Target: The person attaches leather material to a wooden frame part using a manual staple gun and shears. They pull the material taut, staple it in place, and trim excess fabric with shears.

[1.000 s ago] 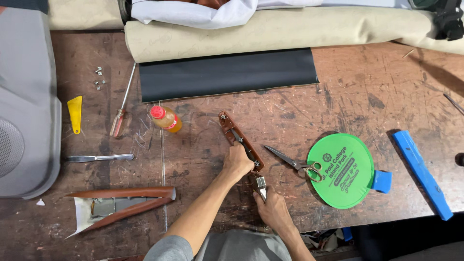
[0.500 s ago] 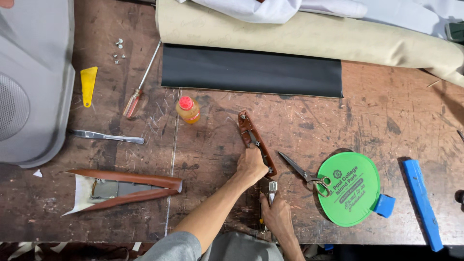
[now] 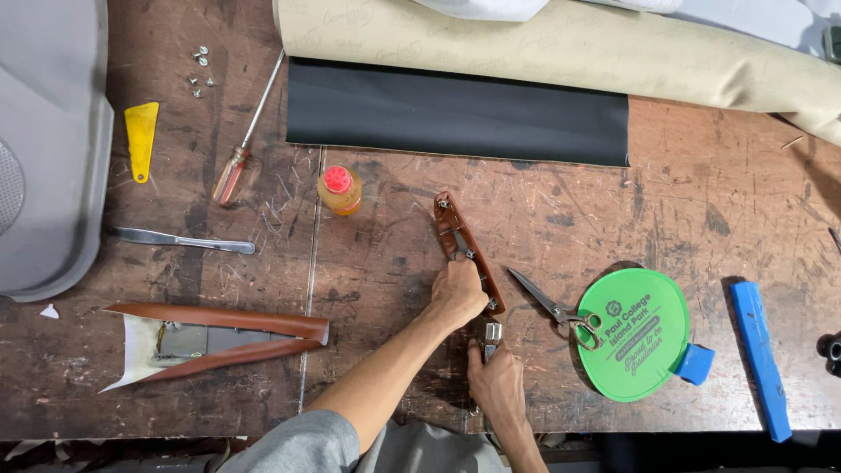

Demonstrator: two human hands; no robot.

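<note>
**Both hands closed on the brown trim strip and the tool at its near end**

The left hand [image 3: 458, 293] is clamped over the lower half of a narrow brown leather-covered trim strip [image 3: 457, 235], pinning it to the wooden workbench [image 3: 701, 219]. The right hand [image 3: 496, 378] is wrapped around a small metal tool [image 3: 492, 335] whose tip meets the strip's near end, just below the left hand. The strip runs diagonally away from the hands, its upper end free, with small metal fittings showing along its inner face.

The bench is dark, scratched wood. Right of the hands lie scissors [image 3: 554, 308] touching a round green fan [image 3: 638, 335], then a blue plastic bar [image 3: 759, 357]. Above the strip sits a small amber bottle with a red cap [image 3: 339, 189], a red-handled screwdriver [image 3: 244, 151], a yellow plastic pry tool [image 3: 140, 137] and loose screws [image 3: 201, 68]. A flat metal blade [image 3: 180, 239] lies left, above another brown-covered panel piece [image 3: 219, 337]. A black sheet [image 3: 455, 112] and a beige roll [image 3: 561, 44] lie at the back; a grey moulded panel [image 3: 44, 149] fills the left edge.

Compared with half a second ago, the hands keep the same hold; the view has only drifted slightly, shifting everything a little right.
</note>
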